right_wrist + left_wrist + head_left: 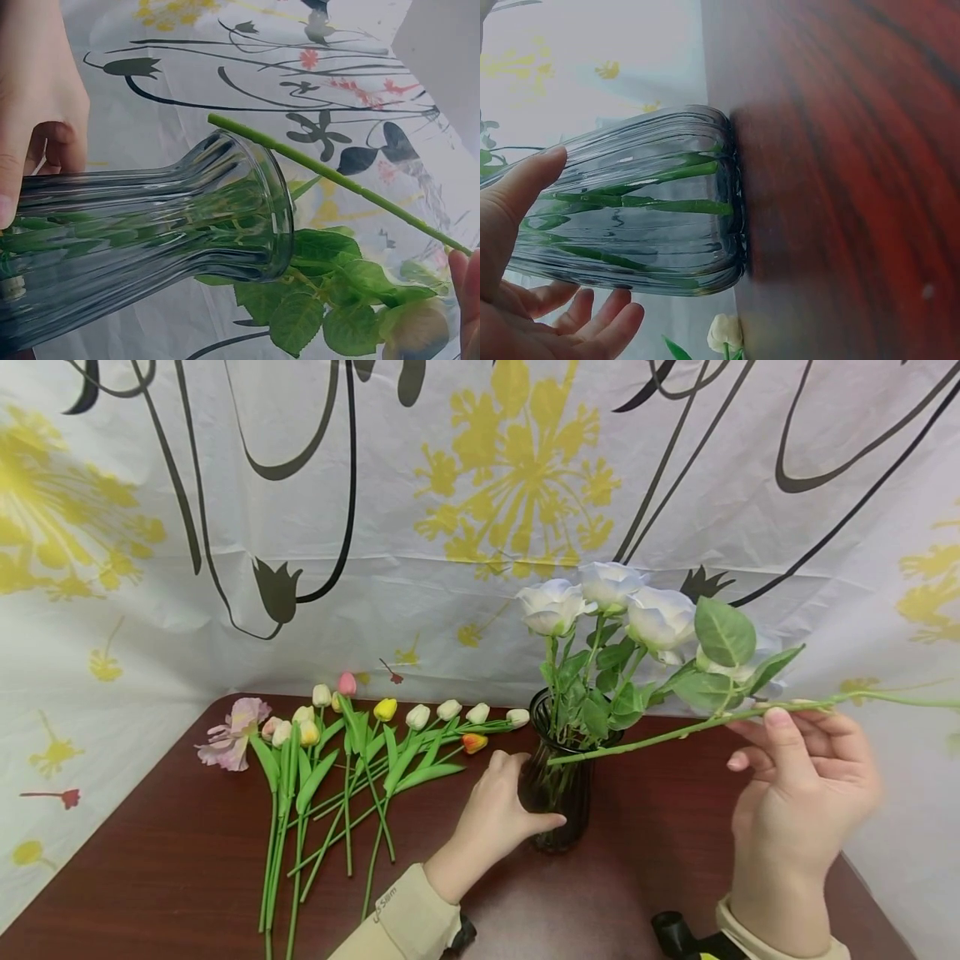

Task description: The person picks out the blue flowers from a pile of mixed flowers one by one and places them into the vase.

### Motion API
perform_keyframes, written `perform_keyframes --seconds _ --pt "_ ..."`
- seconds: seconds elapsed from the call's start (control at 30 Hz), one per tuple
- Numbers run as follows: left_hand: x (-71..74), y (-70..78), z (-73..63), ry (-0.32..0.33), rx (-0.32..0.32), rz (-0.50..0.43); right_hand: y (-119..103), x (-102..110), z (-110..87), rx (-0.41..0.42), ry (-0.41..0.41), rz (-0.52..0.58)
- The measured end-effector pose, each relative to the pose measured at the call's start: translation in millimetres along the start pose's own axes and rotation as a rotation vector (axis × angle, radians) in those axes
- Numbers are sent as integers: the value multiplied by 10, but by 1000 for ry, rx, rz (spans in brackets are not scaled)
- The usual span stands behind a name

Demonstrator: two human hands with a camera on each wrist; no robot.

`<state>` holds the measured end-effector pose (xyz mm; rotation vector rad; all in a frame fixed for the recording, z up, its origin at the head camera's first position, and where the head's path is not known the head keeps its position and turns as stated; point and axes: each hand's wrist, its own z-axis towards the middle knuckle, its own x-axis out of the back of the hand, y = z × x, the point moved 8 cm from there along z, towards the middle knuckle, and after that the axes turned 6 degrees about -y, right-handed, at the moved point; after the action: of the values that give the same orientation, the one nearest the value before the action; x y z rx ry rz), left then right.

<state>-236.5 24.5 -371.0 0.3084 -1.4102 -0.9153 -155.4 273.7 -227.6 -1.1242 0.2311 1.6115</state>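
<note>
Toward the right of the table stands a dark ribbed glass vase [561,789], upright, holding several pale white-blue roses [660,617]. Around its lower body my left hand [487,810] grips, thumb on the near side; the left wrist view shows cut stems [675,204] through the glass. Between thumb and fingers, my right hand [806,777] pinches a long green flower stem [645,745], held nearly level. Its cut end is close by the vase rim [281,210], while its other end runs out of the head view at right, bloom hidden. Leaves [725,632] overlap the stem.
Left of the vase, several artificial tulips [375,760] in white, yellow, pink and orange lie spread on the dark red-brown table [187,860]. A pinkish-purple flower [234,735] lies at the far left. Behind hangs a white curtain [390,527] with printed flowers.
</note>
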Motion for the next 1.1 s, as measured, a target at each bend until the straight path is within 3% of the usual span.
perform_keyframes --seconds 0.2,0.37,0.73,1.1 --pt "-30 -24 2 -18 9 -64 -26 31 18 3 32 22" --pt "-74 -69 6 -65 60 -114 -48 29 24 22 33 2" --pt "-120 -118 28 -92 87 -125 -106 18 49 82 13 -47" --pt "-127 -127 27 -102 88 -125 -136 127 90 61 92 22"
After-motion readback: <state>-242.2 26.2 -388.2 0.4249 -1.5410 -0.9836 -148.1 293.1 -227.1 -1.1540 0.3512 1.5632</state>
